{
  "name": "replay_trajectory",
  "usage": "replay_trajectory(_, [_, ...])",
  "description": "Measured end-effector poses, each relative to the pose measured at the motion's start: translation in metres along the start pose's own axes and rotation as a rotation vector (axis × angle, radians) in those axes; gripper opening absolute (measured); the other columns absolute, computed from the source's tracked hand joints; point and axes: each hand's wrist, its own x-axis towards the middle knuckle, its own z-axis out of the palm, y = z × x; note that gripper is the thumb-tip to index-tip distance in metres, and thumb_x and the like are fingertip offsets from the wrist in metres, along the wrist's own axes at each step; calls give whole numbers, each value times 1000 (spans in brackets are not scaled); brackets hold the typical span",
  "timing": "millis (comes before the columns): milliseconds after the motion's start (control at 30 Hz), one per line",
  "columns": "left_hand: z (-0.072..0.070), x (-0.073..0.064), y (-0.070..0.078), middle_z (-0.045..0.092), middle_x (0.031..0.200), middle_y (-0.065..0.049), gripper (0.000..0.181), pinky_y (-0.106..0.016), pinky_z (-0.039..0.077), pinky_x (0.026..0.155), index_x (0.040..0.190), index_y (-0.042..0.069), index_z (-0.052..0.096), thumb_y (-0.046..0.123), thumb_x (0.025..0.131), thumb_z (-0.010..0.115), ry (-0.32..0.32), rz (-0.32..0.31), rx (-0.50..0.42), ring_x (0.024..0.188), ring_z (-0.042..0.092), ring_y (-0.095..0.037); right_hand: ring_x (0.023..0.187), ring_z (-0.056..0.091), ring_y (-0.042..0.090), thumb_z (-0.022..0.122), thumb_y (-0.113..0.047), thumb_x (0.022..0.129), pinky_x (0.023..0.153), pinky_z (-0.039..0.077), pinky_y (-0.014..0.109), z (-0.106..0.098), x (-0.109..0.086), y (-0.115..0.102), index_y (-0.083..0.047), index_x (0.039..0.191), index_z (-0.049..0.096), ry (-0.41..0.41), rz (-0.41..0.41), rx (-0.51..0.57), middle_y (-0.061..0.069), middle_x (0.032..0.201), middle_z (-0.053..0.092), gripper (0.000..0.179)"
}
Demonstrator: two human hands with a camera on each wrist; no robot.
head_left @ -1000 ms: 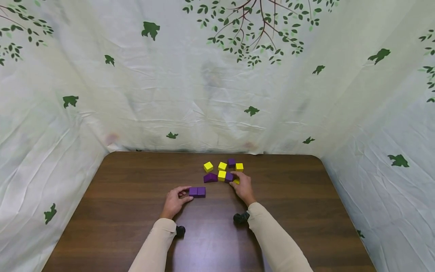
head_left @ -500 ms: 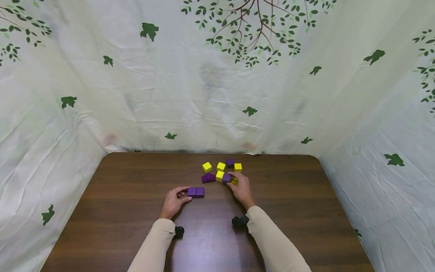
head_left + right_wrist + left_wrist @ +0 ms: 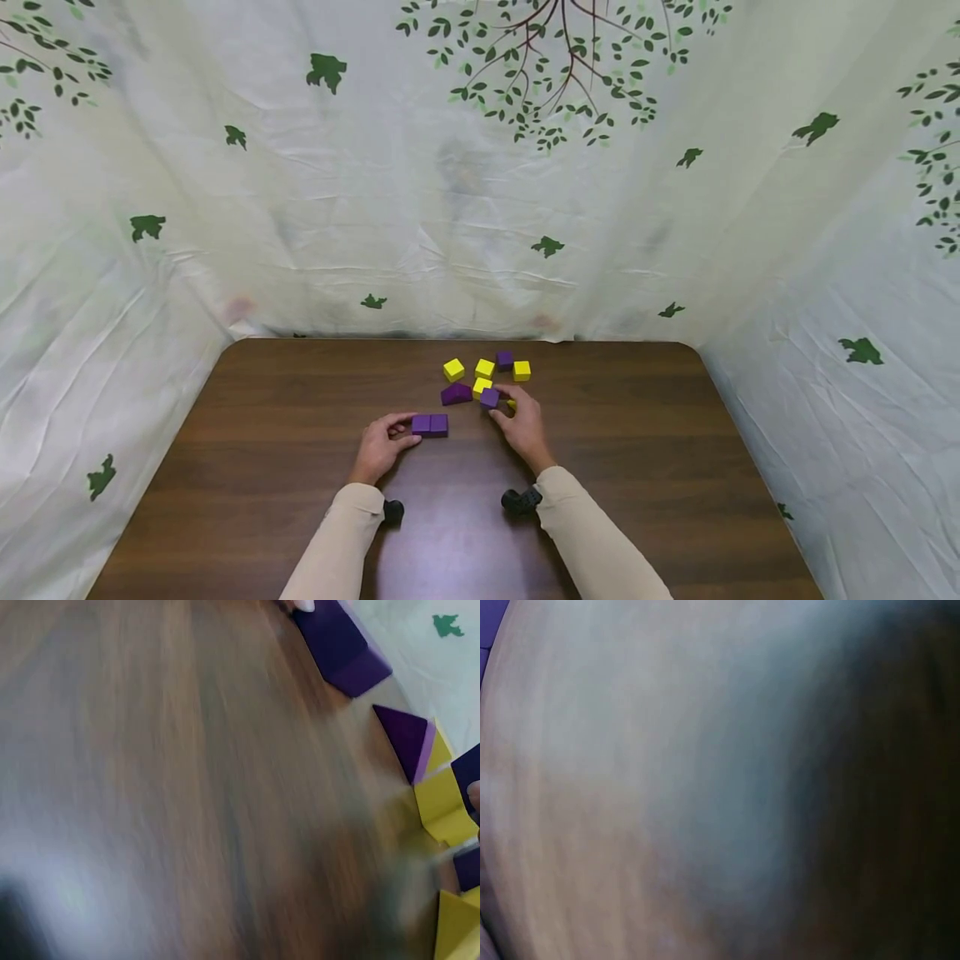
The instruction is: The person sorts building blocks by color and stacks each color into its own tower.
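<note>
Two purple blocks (image 3: 430,426) sit side by side on the brown table. My left hand (image 3: 377,448) pinches the left one between thumb and index finger. In the right wrist view one fingertip (image 3: 304,604) shows on that purple pair (image 3: 337,645). My right hand (image 3: 525,425) grips a purple cube (image 3: 489,398) by its sides, just in front of a yellow block (image 3: 482,387). A dark purple triangular block (image 3: 456,394) lies left of that cube. Blurred surface fills most of the left wrist view, with a purple edge (image 3: 489,622) in its corner.
Behind my right hand stand several more blocks: yellow ones (image 3: 453,370) (image 3: 484,368) (image 3: 522,371) and a purple cube (image 3: 504,361). Another yellow block (image 3: 512,405) is partly hidden by the right fingers. A white leaf-printed cloth (image 3: 420,275) hangs behind the table (image 3: 615,467).
My right hand has drawn the purple cube slightly left and toward me, away from the cluster. The left hand stays at the purple pair. The head view has shifted a little.
</note>
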Motion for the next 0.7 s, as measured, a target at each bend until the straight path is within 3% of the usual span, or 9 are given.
replay_trajectory(267, [-2, -3, 0, 66, 90, -9, 37, -31, 48, 77, 110, 3, 72, 6, 74, 82, 10, -15, 10, 86, 58, -22, 102, 61, 31, 77, -1, 79, 90, 48, 47, 20, -8, -16, -1, 114, 64, 13, 11, 51, 14, 110, 66, 37])
replay_trajectory(700, [0, 1, -1, 67, 91, -9, 37, -31, 48, 77, 109, 3, 72, 7, 74, 83, 7, 16, -2, 86, 60, -22, 104, 61, 25, 75, -6, 83, 91, 50, 39, 42, -9, -41, -7, 121, 65, -75, -31, 22, 10, 116, 65, 40])
